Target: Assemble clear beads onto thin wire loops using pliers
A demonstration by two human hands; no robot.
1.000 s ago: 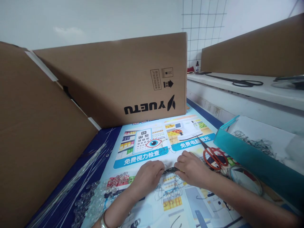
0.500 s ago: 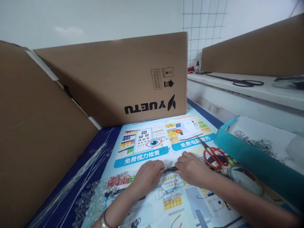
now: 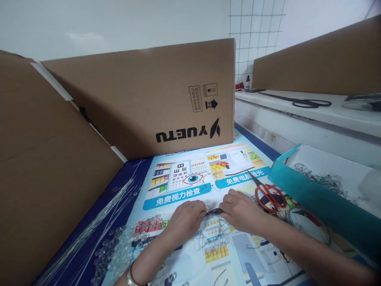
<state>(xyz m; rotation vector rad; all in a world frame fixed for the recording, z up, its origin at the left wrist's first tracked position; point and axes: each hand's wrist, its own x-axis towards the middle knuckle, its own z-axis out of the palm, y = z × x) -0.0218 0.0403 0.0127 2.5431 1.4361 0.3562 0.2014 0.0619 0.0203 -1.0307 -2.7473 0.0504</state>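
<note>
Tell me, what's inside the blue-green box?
Inside the blue-green box lies a tangle of thin strands, with something pale and blurry farther right. The near wall hides part of the bottom, and the picture's edge cuts off the right end.

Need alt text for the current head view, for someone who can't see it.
The right hand holds a small dark tool, its other end at the left hand, over thin tangled wires on a printed poster. Clear beads lie to the left, orange-handled scissors and a teal-sided box to the right, cardboard behind.
</note>
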